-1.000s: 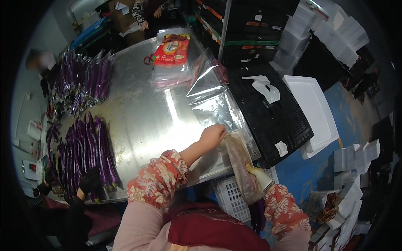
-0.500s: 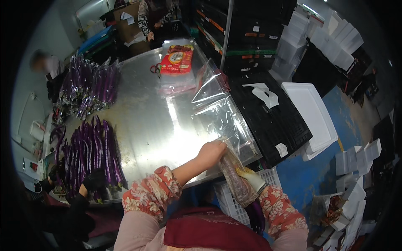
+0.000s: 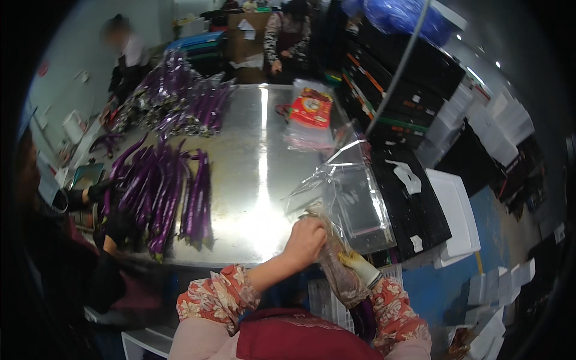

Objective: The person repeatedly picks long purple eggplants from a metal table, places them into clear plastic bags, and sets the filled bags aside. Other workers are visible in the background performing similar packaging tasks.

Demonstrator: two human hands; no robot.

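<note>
In front of my body, a brownish see-through sleeve [image 3: 337,279] hangs slanted, with dark purple eggplants [image 3: 363,319] sticking out of its lower end. My left hand [image 3: 305,241], bare, is closed on the gathered upper end of the sleeve. Lower down, my right hand [image 3: 360,269], in a whitish glove with yellowed fingers, grips its right side; some of those fingers are hidden. Just beyond my hands, clear plastic bags [image 3: 354,204] lie at the table's right edge. Whether the sleeve's top reaches into one of them, I cannot tell.
Loose eggplants [image 3: 165,192] lie on the metal table [image 3: 240,174], with bagged eggplants [image 3: 174,96] behind. A co-worker's dark-gloved hand [image 3: 114,231] touches the loose pile. A red packet [image 3: 312,108] rests on clear bags. Black crates [image 3: 414,204] stand at right, beside a white tray [image 3: 453,216].
The view has shifted, so the table and piles sit farther right and the co-worker at left shows more. Both my hands keep their hold on the sleeve, its upper end slightly lower in view.
</note>
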